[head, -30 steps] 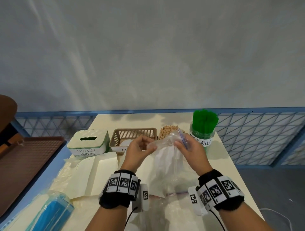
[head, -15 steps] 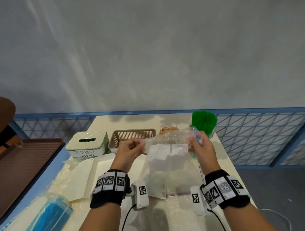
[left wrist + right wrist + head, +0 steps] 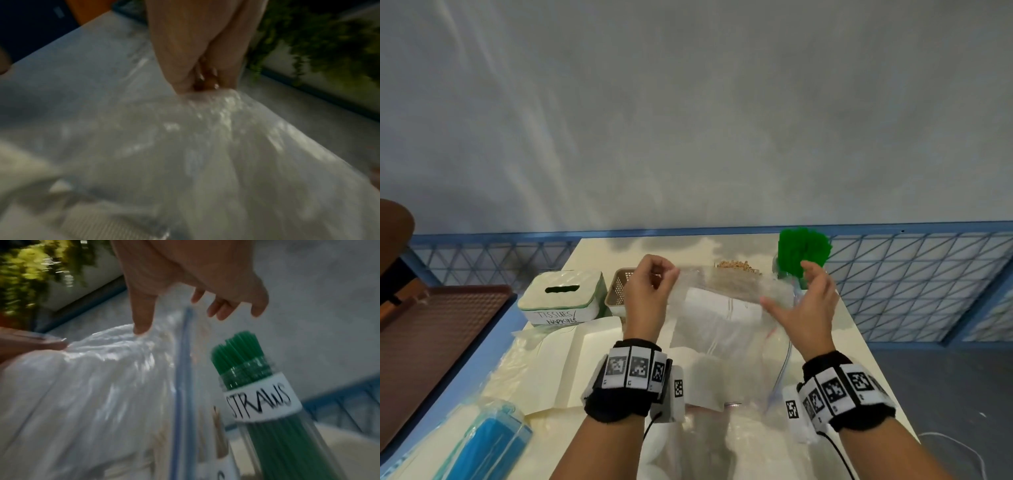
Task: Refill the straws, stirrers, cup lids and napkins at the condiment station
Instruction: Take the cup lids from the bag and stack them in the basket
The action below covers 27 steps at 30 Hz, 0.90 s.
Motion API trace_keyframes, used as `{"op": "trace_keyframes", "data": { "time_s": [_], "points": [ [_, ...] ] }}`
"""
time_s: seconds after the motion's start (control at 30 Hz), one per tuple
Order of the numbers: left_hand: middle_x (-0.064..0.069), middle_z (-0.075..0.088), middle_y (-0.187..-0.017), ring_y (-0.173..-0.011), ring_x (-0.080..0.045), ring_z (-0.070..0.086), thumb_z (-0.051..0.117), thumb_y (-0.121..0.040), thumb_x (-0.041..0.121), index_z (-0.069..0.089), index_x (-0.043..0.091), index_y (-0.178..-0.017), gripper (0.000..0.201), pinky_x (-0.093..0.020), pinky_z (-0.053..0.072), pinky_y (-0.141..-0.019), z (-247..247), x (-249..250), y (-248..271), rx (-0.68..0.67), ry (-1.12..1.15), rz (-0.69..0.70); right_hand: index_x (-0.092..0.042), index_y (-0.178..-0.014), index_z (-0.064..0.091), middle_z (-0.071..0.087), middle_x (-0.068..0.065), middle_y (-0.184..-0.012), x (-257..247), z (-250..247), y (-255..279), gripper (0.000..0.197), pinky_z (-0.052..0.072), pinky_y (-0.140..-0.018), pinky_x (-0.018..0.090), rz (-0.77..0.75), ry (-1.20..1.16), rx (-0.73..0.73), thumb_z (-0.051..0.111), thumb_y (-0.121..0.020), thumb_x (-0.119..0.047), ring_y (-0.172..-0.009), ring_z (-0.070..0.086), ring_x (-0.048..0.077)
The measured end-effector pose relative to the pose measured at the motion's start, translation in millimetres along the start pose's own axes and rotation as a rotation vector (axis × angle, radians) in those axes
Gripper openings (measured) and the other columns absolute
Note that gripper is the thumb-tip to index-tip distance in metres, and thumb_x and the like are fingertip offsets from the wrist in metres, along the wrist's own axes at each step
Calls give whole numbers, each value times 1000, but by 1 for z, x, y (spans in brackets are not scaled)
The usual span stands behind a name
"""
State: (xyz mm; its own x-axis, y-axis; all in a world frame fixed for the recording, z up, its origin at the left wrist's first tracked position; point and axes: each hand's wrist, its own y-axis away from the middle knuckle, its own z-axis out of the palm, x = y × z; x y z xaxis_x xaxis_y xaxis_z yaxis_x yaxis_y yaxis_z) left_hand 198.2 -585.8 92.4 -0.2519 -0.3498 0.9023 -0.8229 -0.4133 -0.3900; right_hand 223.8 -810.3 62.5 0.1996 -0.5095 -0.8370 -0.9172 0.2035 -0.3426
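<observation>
Left hand (image 3: 645,291) grip pinches clear bag (image 3: 726,308) above table (image 3: 859,346); right hand (image 3: 806,305) grip wide, thumb touching. Right wrist alone reads "STRAWS" on jar (image 3: 263,400).

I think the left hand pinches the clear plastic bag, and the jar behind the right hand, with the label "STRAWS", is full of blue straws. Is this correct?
Not quite: the straws are green, not blue, as the right wrist view shows plainly. The rest holds: the left hand pinches the clear plastic bag, and the labelled jar stands behind the right hand.
</observation>
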Motion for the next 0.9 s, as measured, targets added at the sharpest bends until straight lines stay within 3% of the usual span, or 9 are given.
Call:
{"op": "trace_keyframes", "data": {
  "time_s": [0.13,0.2,0.27,0.37,0.47,0.57,0.67,0.77,0.9],
  "points": [
    [4,60,-72,-58,-1,47,70,-81,15,56,29,-79,19,-13,42,-59,10,23,6,-339,-125,213,-31,-134,37,39,-16,-132,-30,3,3,83,7,-112,40,-322,205,-143,54,-65,-72,-125,32,4],
    [-1,64,-81,-65,-8,53,71,-80,21,59,25,-87,15,-22,46,-66,15,31,9,-383,-93,227,-32,-120,52,55,-23,-112,-40,9,2,54,20,-112,40,-366,43,-332,54,-75,-61,-107,49,-7],
    [6,65,-89,-79,-7,59,74,-76,33,57,26,-100,31,-22,47,-75,13,31,8,-401,-140,204,-26,-96,62,61,-20,-89,-44,13,0,12,42,-91,22,-375,-157,-358,64,-84,-30,-86,56,-12],
    [18,62,-108,-98,0,57,77,-62,53,50,33,-120,67,-21,47,-85,-4,26,3,-577,-456,107,-19,-86,59,59,-16,-82,-44,7,-4,10,42,-75,6,-334,-255,-231,60,-88,-10,-80,56,-7],
    [11,65,-104,-97,-5,60,79,-68,41,61,28,-103,42,-25,48,-87,-19,15,3,-733,-601,46,-21,-85,57,61,-8,-84,-40,2,-7,13,46,-76,14,-266,-307,-160,60,-88,-9,-81,60,11],
    [7,69,-73,-67,-3,64,73,-79,18,59,28,-67,21,-18,47,-68,-29,2,1,-520,-478,60,-28,-82,53,60,-6,-84,-37,-2,-10,20,49,-73,19,-189,-389,-78,57,-89,-9,-78,63,15],
    [8,65,-61,-55,4,57,75,-76,12,57,23,-66,23,-5,43,-59,-37,-4,-1,-279,-244,-37,-25,-90,52,57,-6,-90,-34,-5,-7,15,48,-71,15,-110,-502,-75,58,-89,-12,-72,60,-1],
    [19,64,-62,-57,7,55,76,-72,2,57,20,-71,26,-4,41,-59,-37,-2,0,-341,-116,-48,-22,-111,50,55,-12,-106,-28,-6,-6,33,45,-83,11,-81,-462,-254,65,-83,-19,-94,53,-11],
    [17,65,-61,-59,5,58,75,-69,-6,60,14,-72,25,-7,46,-58,-37,-10,3,-266,35,-77,-21,-87,62,65,-5,-90,-27,-10,-7,11,47,-81,18,-71,-471,-212,61,-86,-11,-84,59,-1]
  ]
}}
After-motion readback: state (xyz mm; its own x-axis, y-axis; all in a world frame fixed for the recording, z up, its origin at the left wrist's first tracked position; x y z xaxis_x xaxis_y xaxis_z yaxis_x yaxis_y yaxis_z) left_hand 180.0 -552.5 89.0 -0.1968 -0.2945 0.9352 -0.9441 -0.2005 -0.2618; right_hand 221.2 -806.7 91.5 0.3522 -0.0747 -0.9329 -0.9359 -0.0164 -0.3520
